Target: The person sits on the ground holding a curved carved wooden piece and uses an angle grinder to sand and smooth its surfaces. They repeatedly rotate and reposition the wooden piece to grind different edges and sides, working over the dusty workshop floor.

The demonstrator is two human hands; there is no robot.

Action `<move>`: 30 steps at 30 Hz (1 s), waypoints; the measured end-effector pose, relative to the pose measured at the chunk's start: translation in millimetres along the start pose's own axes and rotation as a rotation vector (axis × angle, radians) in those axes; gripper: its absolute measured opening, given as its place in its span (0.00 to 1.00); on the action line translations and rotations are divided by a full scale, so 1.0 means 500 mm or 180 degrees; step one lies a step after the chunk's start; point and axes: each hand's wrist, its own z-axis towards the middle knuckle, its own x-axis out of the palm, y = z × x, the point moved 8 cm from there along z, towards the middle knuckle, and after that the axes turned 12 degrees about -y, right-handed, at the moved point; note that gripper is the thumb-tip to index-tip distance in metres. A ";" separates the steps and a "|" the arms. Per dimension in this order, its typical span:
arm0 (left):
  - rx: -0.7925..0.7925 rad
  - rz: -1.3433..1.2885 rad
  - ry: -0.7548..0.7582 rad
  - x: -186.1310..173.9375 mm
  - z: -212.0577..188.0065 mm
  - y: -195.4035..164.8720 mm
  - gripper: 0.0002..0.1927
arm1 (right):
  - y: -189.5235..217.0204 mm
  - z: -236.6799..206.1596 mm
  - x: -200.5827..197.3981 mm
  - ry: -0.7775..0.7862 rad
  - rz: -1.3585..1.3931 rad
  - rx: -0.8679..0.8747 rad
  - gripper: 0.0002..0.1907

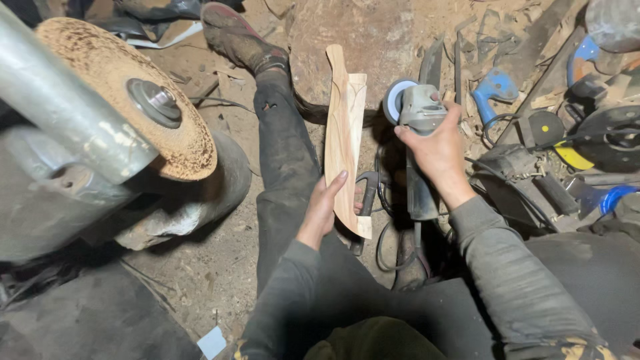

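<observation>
My left hand (325,208) grips the near end of a long curved piece of pale wood (345,130) that points away from me, resting along my outstretched left leg (283,140). My right hand (437,148) is wrapped round a grey angle grinder (418,110). Its round sanding disc (395,100) faces the right edge of the wood, close beside it. The grinder's body runs back under my right wrist, and its black cable loops on the floor between my legs.
A large rust-brown sanding wheel (133,87) on a metal motor stands at the left. Blue-handled tools (495,87), discs and scrap metal crowd the right side. My shoe (237,37) rests on the sawdust-covered floor near a flat stone (353,33).
</observation>
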 end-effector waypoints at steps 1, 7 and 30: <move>0.0180 -0.0024 -0.0033 0.000 0.001 -0.011 0.31 | 0.004 -0.005 -0.019 -0.0052 0.0166 -0.0059 0.47; 0.0872 -0.0448 0.0333 0.004 -0.077 -0.057 0.26 | -0.006 -0.033 -0.148 -0.0465 0.0383 -0.0200 0.46; 0.2892 0.3700 0.0673 0.220 -0.094 -0.432 0.42 | -0.114 -0.077 -0.317 -0.0807 0.1433 0.0057 0.44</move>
